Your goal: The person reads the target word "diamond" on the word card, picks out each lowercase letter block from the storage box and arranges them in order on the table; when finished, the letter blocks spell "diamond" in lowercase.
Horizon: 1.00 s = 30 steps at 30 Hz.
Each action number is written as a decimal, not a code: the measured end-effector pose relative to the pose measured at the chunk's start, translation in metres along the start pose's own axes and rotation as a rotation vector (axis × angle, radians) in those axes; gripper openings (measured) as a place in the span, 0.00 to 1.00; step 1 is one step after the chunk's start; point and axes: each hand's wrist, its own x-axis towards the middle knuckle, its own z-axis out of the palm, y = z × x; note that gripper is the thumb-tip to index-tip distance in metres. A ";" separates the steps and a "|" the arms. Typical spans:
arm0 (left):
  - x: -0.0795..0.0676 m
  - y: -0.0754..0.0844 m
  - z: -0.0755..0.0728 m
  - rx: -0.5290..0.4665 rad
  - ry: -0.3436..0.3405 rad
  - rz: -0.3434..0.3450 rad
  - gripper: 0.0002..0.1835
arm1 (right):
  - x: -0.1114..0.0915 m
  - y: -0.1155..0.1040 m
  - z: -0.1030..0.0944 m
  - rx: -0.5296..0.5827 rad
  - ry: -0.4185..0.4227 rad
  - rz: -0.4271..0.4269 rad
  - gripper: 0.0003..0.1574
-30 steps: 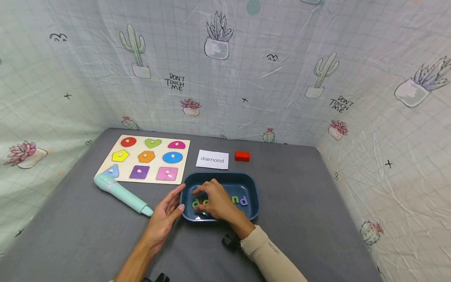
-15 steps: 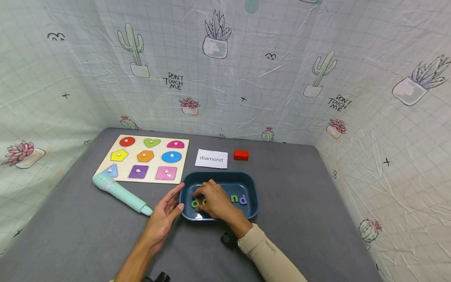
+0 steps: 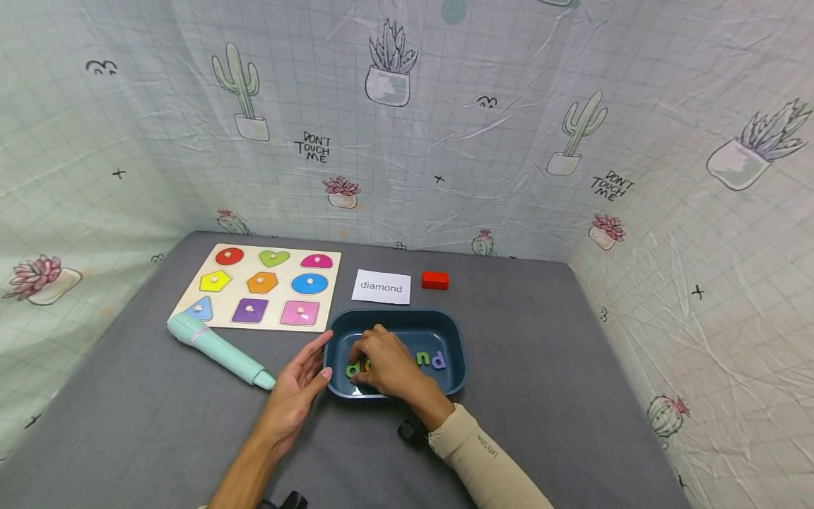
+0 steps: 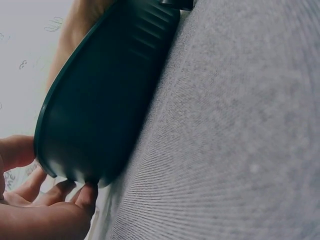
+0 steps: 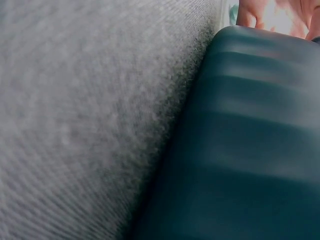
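Observation:
A dark blue tray (image 3: pixel 450 325) holds small coloured toy letters, among them a green letter d (image 3: pixel 352 369), a green letter n (image 3: pixel 422 359) and a purple letter d (image 3: pixel 439 360). My right hand (image 3: pixel 388 364) reaches down into it, index finger and thumb curled in around a letter beside the green d; the hand hides the middle letters. At the tray's left end my left hand (image 3: pixel 295 396) rests with extended fingers and thumb against the outside. The left wrist view shows fingertips (image 4: pixel 89 192) touching the tray's end wall (image 4: pixel 75 160).
Behind the tray lie a card reading "diamond" (image 3: pixel 381 287) and a red block (image 3: pixel 435 281). A wooden shape puzzle board (image 3: pixel 232 302) sits at the back left. A mint-green pen-shaped device (image 3: pixel 222 355) overlaps its corner and points toward my left wrist.
My right thumb and index finger have drawn closer together over the letters in the tray. The left hand stays at the tray's left end.

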 end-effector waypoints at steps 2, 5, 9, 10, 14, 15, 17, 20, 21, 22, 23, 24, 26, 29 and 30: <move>0.000 0.000 0.000 0.002 0.002 0.000 0.34 | 0.000 0.000 -0.001 -0.003 0.010 -0.005 0.14; 0.000 0.001 0.000 0.003 0.003 -0.002 0.33 | -0.001 -0.002 -0.002 -0.013 0.041 -0.001 0.15; 0.000 0.002 -0.001 0.000 0.002 -0.002 0.33 | -0.002 -0.003 -0.003 -0.027 0.101 0.013 0.16; 0.000 0.002 -0.001 0.000 0.002 -0.002 0.33 | -0.003 -0.004 -0.003 -0.029 0.118 0.013 0.16; 0.000 0.001 0.000 -0.007 0.003 0.003 0.34 | -0.005 -0.004 -0.004 -0.023 0.191 -0.009 0.16; 0.000 0.000 0.000 -0.008 0.003 0.004 0.34 | -0.006 -0.004 -0.004 -0.021 0.209 -0.015 0.16; 0.000 0.000 0.001 -0.011 0.006 0.007 0.34 | -0.007 -0.003 -0.003 -0.011 0.240 -0.029 0.16; 0.000 -0.001 0.002 -0.011 0.008 0.010 0.34 | -0.009 -0.002 -0.005 0.038 0.299 -0.053 0.16; 0.000 -0.001 0.002 -0.010 0.009 0.010 0.34 | -0.010 -0.002 -0.007 0.055 0.317 -0.061 0.17; 0.000 -0.001 0.002 -0.008 0.009 0.009 0.34 | -0.011 -0.002 -0.009 0.067 0.335 -0.070 0.17; 0.000 -0.001 0.002 -0.006 0.011 0.008 0.34 | -0.013 -0.002 -0.012 0.081 0.353 -0.078 0.17; 0.000 -0.001 0.002 -0.004 0.012 0.007 0.34 | -0.014 -0.003 -0.016 0.091 0.368 -0.085 0.17; 0.000 0.000 0.001 0.001 0.018 0.003 0.34 | -0.017 -0.003 -0.023 0.099 0.383 -0.088 0.17; 0.000 0.000 0.001 0.006 0.026 0.001 0.34 | -0.023 -0.002 -0.033 0.112 0.409 -0.078 0.17; 0.000 -0.001 0.001 0.007 0.027 0.000 0.34 | -0.025 -0.001 -0.035 0.114 0.417 -0.073 0.17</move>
